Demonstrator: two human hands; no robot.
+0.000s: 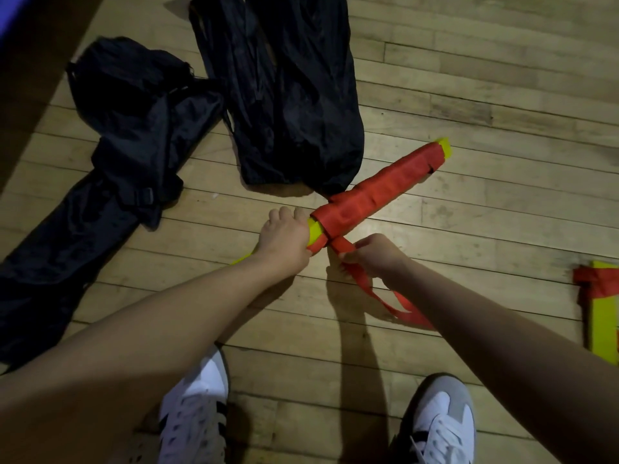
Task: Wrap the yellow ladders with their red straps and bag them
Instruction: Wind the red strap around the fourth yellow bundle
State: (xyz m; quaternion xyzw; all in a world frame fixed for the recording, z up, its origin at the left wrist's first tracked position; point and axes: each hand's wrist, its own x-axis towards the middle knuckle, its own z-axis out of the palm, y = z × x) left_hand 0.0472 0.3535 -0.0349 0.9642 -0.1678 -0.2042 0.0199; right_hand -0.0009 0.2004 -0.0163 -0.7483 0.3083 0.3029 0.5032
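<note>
Wooden plank floor point(469, 78), dim light, view straight down. Yellow ladder bundle point(378, 192) lying diagonally just ahead of the feet, wound almost end to end in red strap; bare yellow showing at far tip and at near end. Left hand point(284, 242) curled round near end of bundle, fingers over the top, gripping it. Right hand point(375, 254) just beside, pinching loose red strap tail point(382, 298) close to where it leaves the bundle; tail drooping in a loop below the wrist. Two black carry bags on floor beyond: one point(291, 105) flat and slack, its bottom corner touching or just beside the bundle's middle; other point(110, 155) crumpled to the left, buckle visible on a strap. Second yellow ladder point(603, 316) at right edge of view, red strap bunched at its upper end, well apart from the hands. White and grey sneakers point(197, 406) at bottom, dark side stripes. No readable brand, label or writing anywhere.
</note>
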